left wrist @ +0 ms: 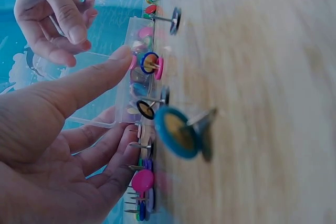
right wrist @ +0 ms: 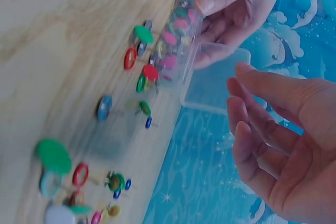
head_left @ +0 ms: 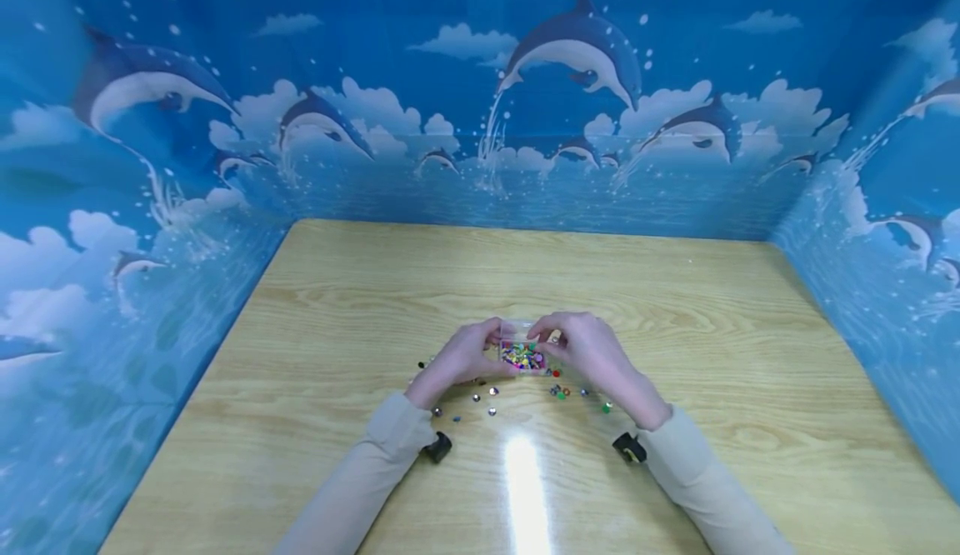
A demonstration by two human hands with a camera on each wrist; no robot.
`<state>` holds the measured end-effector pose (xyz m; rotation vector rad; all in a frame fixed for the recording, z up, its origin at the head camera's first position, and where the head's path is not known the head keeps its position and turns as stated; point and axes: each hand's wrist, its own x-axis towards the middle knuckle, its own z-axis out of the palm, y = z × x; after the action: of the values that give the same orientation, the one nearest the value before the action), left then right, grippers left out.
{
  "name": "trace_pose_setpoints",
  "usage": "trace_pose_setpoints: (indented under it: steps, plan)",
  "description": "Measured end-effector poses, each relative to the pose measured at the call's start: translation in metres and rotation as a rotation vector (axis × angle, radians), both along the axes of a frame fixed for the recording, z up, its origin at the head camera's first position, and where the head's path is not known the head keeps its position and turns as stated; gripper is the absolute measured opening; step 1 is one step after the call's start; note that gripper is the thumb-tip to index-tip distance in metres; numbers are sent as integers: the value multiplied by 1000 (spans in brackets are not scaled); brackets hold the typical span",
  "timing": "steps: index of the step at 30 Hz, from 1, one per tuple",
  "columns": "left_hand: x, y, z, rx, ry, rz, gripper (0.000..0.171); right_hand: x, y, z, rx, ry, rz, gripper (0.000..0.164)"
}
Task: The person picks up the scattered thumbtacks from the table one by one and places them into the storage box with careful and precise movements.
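Note:
A small clear plastic box (right wrist: 190, 59) stands on the table with its hinged lid (right wrist: 212, 85) swung back. Thumbtacks with colourful round heads (head_left: 523, 357) fill it. My left hand (head_left: 467, 355) holds the box from the left, thumb on the near side and fingers behind. Over the box's right side is my right hand (head_left: 592, 351), its fingers loosely bent near the lid. In the right wrist view, that right hand (right wrist: 286, 150) shows nothing between thumb and fingertips. Loose tacks, including a teal-rimmed one (left wrist: 176, 132), lie close to the left hand.
Several loose thumbtacks lie on both sides of the box, among them a green one (right wrist: 53, 156) and a blue one (right wrist: 104, 107). The wood-grain table (head_left: 375, 288) is bordered by blue dolphin-print walls (head_left: 450, 180) at the back and sides.

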<state>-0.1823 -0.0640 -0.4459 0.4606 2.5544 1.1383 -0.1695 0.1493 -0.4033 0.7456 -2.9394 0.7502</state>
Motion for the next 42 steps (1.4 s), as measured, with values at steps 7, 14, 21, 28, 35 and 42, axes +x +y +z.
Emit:
trace_pose_setpoints:
  steps: [7, 14, 21, 28, 35, 42]
  plan:
    - [-1, 1, -2, -7, -5, -7, 63, -1, 32, 6, 8, 22, -81, 11]
    - [0, 0, -1, -13, -15, -2, 64, 2, 69, 4, 57, 52, -155, 7]
    - [0, 0, -1, -13, -11, -3, 64, 13, 93, -3, 111, 20, -147, 9]
    - [-1, 0, -1, -5, -18, 6, 63, 26, 108, -9, 172, -102, -124, 10]
    - [-1, 0, -2, -7, -14, 9, 64, 30, 111, -16, 203, -209, -94, 10]
    - [0, 1, -2, -10, -14, 9, 64, 26, 108, -15, 185, -136, -106, 9]
